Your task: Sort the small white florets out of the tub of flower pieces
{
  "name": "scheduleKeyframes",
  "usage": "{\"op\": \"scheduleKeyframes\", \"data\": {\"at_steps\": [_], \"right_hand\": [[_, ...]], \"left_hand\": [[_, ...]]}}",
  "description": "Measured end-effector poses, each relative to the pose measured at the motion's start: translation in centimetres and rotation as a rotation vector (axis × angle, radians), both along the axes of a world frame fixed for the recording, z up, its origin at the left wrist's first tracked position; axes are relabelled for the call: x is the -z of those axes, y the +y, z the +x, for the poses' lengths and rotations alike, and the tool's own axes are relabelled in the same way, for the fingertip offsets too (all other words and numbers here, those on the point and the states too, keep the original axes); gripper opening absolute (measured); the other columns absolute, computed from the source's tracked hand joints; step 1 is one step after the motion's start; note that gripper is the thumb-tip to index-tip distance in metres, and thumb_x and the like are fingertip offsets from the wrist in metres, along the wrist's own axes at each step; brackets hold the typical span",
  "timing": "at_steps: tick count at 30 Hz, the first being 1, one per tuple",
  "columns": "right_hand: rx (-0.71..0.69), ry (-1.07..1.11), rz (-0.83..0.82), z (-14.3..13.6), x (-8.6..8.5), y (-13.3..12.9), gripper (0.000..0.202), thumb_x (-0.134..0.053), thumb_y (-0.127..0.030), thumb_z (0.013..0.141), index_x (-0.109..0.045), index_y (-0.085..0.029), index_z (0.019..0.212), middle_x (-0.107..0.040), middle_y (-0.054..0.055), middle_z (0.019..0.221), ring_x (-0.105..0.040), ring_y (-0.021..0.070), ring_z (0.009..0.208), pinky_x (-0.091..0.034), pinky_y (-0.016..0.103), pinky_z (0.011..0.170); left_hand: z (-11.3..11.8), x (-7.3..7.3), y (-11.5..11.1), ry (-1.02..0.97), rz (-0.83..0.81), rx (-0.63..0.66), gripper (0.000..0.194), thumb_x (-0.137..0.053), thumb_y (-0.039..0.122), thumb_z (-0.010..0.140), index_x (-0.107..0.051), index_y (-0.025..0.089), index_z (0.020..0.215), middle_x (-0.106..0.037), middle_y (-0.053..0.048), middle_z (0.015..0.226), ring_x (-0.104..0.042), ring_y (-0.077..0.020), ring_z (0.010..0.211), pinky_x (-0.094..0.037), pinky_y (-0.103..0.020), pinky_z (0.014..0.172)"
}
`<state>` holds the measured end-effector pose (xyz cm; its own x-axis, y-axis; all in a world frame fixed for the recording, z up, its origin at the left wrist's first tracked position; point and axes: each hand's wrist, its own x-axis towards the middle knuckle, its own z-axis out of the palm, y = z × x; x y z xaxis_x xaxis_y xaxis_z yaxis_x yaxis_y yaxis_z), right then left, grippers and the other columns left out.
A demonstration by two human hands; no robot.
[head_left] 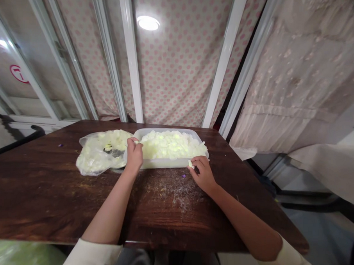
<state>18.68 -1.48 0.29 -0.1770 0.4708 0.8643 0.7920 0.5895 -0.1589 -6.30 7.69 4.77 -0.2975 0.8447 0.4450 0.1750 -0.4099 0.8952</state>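
Forearms (112,207) converge forward, right hand (204,175) pinching a pale piece (190,163).

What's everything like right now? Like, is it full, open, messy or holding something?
Tub: open, heaped with pale yellow pieces
Plastic bag: crumpled, pieces inside
Table: messy, white specks scattered
Dotted curtain: hanging, drawn across
Right hand: pinching a small piece
Left hand: by tub's left end, grip unclear

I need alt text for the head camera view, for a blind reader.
A person's left hand is at the left end of a plastic tub full of pale yellow pieces, while the right hand pinches a small pale piece near its front. A clear bag of similar pieces lies to the left on the dark table.
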Motion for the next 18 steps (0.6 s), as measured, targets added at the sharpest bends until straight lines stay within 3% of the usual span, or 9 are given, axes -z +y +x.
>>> {"op": "scheduleKeyframes", "data": {"at_steps": [5,12,18], "right_hand": [[-0.018,-0.006,-0.049,0.07,0.13,0.09,0.004,-0.053,-0.019,0.080,-0.053,-0.020,0.077,-0.057,0.006,0.082,-0.051,0.0189,0.082,-0.045,0.036,0.075],[-0.036,-0.013,-0.067,-0.14,0.08,0.04,0.006,-0.053,-0.020,0.081,-0.053,-0.020,0.075,-0.056,0.006,0.080,-0.051,0.0187,0.080,-0.045,0.036,0.073],[-0.045,-0.038,-0.070,-0.42,0.02,-0.17,0.005,-0.054,-0.019,0.081,-0.052,-0.019,0.076,-0.056,0.006,0.079,-0.050,0.0181,0.079,-0.044,0.034,0.071]], "left_hand": [[-0.03,-0.47,-0.26,0.142,-0.028,-0.035,0.024,-0.045,0.011,0.067,-0.040,0.019,0.089,-0.036,0.006,0.061,-0.038,-0.0108,0.052,-0.033,-0.024,0.055],[0.37,-0.29,0.00,0.163,0.036,0.059,0.037,-0.061,0.021,0.066,-0.044,0.018,0.099,-0.056,0.002,0.072,-0.054,-0.0114,0.065,-0.043,-0.025,0.066],[0.60,0.05,0.15,0.131,0.076,0.100,0.024,-0.060,0.024,0.069,-0.054,0.016,0.090,-0.063,-0.004,0.076,-0.061,-0.0145,0.071,-0.049,-0.029,0.073]]}}
